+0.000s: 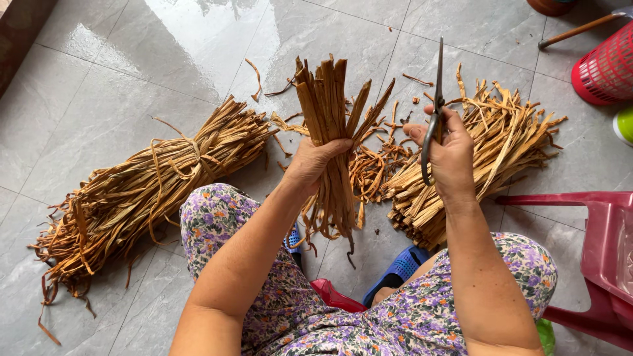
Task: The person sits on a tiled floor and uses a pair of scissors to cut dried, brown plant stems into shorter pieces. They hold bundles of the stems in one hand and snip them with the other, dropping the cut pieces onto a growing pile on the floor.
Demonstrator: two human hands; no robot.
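Two hands level: left hand [310, 161] clenches an upright bundle of dried strips [328, 112], right hand [450, 155] alongside grasping upright scissors [435, 112].

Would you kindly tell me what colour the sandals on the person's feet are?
Blue, as the head view shows: one sandal peeks out between the knees, below the cut strips.

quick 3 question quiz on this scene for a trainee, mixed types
1. True or false: the right hand holds scissors with the blades pointing up.
2. What does the left hand grip?
A. a red basket
B. a bunch of dried strips
C. a blue sandal
3. Which pile on the floor is tied round its middle?

Key
1. True
2. B
3. The bundle at the left; the pile at the right lies loose.
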